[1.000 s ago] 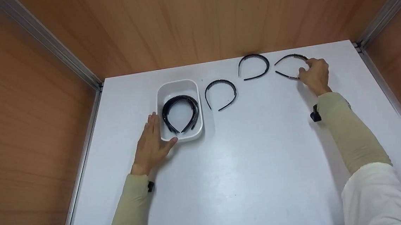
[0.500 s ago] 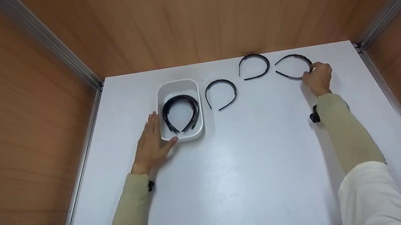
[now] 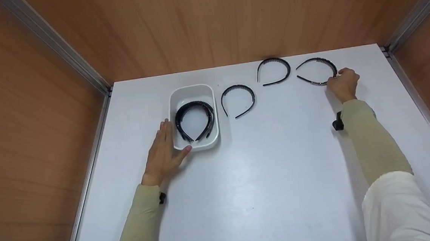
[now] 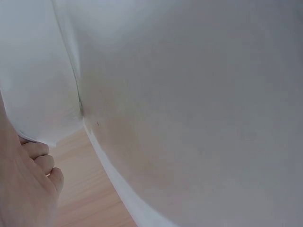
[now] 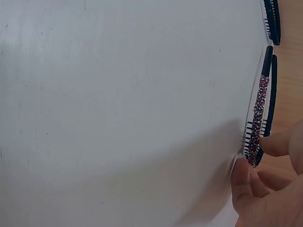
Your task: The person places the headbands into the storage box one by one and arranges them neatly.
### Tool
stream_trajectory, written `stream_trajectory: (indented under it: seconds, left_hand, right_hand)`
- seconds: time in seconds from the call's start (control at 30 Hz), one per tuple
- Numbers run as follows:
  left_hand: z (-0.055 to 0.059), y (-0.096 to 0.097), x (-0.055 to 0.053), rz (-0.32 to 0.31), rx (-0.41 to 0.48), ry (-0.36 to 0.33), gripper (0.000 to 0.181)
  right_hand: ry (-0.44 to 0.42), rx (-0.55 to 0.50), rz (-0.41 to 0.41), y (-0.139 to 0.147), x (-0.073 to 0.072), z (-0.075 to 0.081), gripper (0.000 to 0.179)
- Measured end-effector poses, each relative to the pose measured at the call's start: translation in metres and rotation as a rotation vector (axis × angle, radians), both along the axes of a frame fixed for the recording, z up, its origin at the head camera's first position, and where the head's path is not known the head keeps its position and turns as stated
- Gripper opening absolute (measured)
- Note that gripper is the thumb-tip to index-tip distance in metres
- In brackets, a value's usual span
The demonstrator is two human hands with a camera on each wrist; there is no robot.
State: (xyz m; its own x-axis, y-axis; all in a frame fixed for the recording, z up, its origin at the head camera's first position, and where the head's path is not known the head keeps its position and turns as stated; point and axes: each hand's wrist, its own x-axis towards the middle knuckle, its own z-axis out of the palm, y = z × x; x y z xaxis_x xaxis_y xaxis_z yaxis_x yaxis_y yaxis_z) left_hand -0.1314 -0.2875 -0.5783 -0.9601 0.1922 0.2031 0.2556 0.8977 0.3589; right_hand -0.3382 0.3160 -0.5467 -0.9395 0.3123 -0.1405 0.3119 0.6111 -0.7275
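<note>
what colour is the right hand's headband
Black headband, speckled pink and white; best in the right wrist view.

1. Head view: bright; pale glare on the white tabletop (image 3: 278, 161); soft shadow beside the right sleeve (image 3: 375, 139);
2. Left wrist view: dim, hazy, soft in detail;
3. Right wrist view: greyer light; broad, soft-edged shadow by the right hand (image 5: 272, 198).

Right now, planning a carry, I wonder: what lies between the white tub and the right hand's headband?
One dark headband, then a second headband; the head view shows both.
</note>
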Motion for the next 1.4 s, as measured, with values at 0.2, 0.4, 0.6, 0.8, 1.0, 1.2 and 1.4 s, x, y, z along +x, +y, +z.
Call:
stream_trajectory:
  seconds: [0.2, 0.4, 0.6, 0.8, 1.0, 1.2, 1.4]
  left_hand:
    - [0.0, 0.0, 0.0, -0.002, 0.0, 0.004, 0.109]
    - [0.0, 0.0, 0.001, -0.001, -0.002, 0.019, 0.11]
    - [0.0, 0.0, -0.001, 0.002, -0.011, 0.006, 0.111]
    - [-0.002, 0.0, 0.0, -0.009, -0.009, 0.029, 0.111]
    - [-0.002, 0.0, 0.001, -0.011, 0.01, 0.039, 0.11]
    - [-0.004, 0.0, 0.001, -0.008, 0.006, 0.037, 0.109]
    - [-0.002, -0.001, -0.001, -0.006, 0.006, 0.006, 0.108]
  right_hand:
    - [-0.004, -0.016, -0.021, -0.002, 0.0, 0.001, 0.056]
    - [-0.052, -0.03, -0.047, -0.004, 0.002, 0.005, 0.055]
    - [-0.054, -0.031, -0.078, -0.002, 0.003, 0.011, 0.043]
    - [-0.076, -0.07, -0.09, 0.002, 0.003, 0.014, 0.043]
    - [-0.095, -0.096, -0.092, 0.006, 0.003, 0.015, 0.047]
    - [-0.12, -0.081, -0.103, 0.009, 0.005, 0.017, 0.047]
    - [-0.124, -0.182, -0.092, 0.012, 0.006, 0.019, 0.047]
